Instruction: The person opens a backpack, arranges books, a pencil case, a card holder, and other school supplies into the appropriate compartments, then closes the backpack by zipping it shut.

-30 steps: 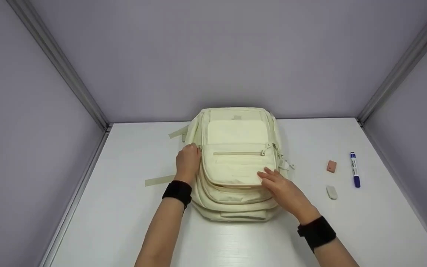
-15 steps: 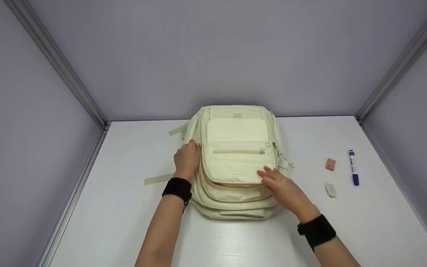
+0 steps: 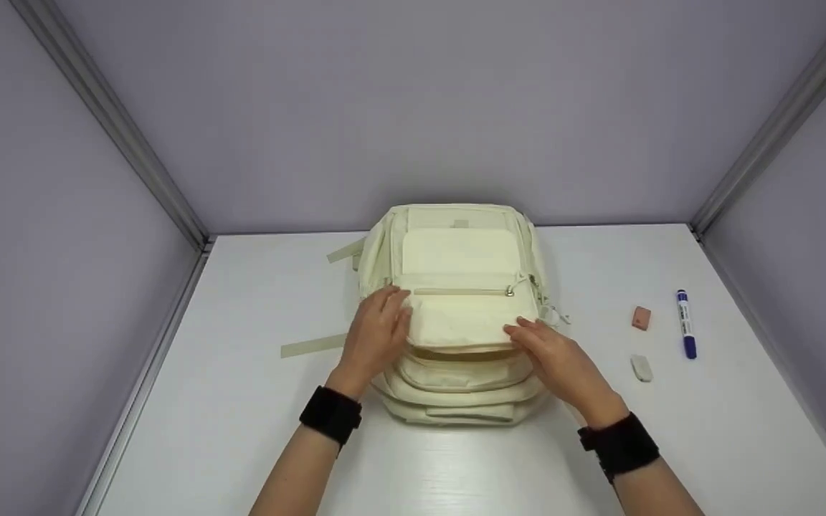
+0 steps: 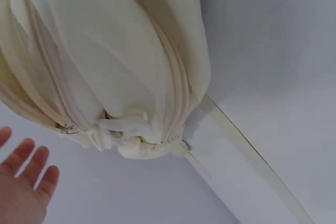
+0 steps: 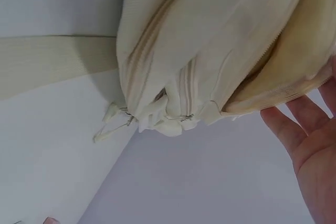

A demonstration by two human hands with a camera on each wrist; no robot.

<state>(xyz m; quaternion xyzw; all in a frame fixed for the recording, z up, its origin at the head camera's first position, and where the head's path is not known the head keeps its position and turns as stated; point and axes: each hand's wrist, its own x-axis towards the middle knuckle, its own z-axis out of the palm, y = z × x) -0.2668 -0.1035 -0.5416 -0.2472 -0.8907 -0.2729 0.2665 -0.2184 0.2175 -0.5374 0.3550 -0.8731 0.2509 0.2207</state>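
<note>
A cream backpack (image 3: pixel 459 251) lies on the white table, front panel up. Its front pocket (image 3: pixel 467 322) is unzipped along the side, and the right wrist view shows the yellowish lining (image 5: pixel 304 45) through the gap. My left hand (image 3: pixel 376 333) is at the pocket's left edge, fingers straight; in the left wrist view these fingers (image 4: pixel 34 166) are spread and hold nothing. At the pocket's lower right corner is my right hand (image 3: pixel 560 362). Its extended fingers (image 5: pixel 283 127) touch the zipped rim from outside, with the thumb hidden.
Right of the backpack lie a pink eraser (image 3: pixel 641 318), a small whitish oblong piece (image 3: pixel 641 368) and a blue-and-white marker (image 3: pixel 686 324). Two flat straps (image 3: pixel 312 346) stick out leftward from the backpack. Grey panels (image 3: pixel 449 107) surround the table.
My left hand has let go of the pocket's left side by the zipper and moved right and down, its fingers straightening. The right hand has shifted slightly; the pocket's lower edge gapes a bit more.
</note>
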